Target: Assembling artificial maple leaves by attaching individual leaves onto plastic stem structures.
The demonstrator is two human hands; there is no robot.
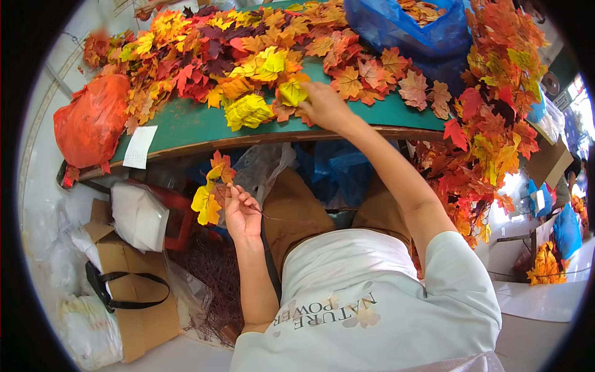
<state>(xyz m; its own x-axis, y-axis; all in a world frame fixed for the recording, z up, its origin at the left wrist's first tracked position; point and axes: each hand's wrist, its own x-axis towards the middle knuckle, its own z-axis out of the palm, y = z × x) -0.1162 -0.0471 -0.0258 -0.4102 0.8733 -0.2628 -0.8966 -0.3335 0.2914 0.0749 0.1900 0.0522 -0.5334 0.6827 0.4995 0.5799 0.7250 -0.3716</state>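
Note:
My left hand (240,214) is below the table edge, shut on a thin brown stem that carries a few artificial leaves (209,192) in yellow and orange. My right hand (323,105) reaches forward onto the green table (186,127) and pinches a yellow leaf (291,92) at the edge of a big heap of red, orange and yellow artificial leaves (211,49).
A blue plastic bag (409,31) of leaves sits at the table's back right, an orange bag (93,121) at its left end with a white paper slip (139,146). Leafy branches (489,124) hang at the right. Cardboard boxes (133,291) and brown stems (214,273) lie on the floor.

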